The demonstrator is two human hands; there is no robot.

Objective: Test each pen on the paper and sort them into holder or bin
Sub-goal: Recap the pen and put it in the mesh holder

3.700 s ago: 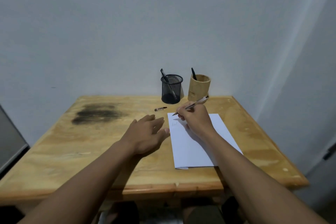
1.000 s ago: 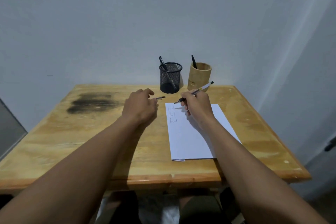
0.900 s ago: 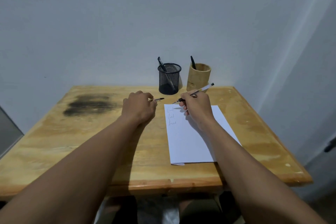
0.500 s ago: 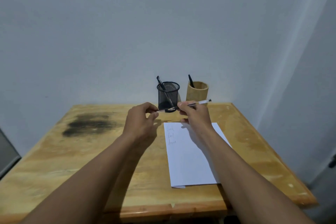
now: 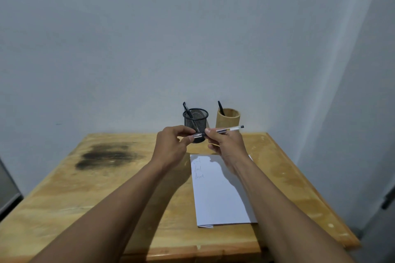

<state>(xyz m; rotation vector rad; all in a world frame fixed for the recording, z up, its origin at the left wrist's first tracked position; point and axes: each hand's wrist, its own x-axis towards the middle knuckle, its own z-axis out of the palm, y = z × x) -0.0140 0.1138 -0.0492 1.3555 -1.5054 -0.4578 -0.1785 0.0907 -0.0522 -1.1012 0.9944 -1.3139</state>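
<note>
Both hands are raised above the table in front of the two cups. My right hand (image 5: 225, 142) pinches a clear pen (image 5: 229, 129) by its barrel, held nearly level. My left hand (image 5: 172, 145) pinches the pen cap (image 5: 197, 135) at the pen's tip end; cap and pen touch in line. Below lies the white paper (image 5: 220, 194) with three short scribbled lines near its top left. A black mesh cup (image 5: 195, 118) holds one dark pen; a bamboo cup (image 5: 227, 117) beside it holds another.
The wooden table (image 5: 106, 194) has a dark burnt stain (image 5: 106, 156) at the back left. The wall stands close behind the cups. A grey panel edge shows at the far left, a dark handle at the far right.
My left hand picked the cap off the table. Both hands rose from the paper and met in front of the mesh cup, cap against the pen's tip. The camera tilted up.
</note>
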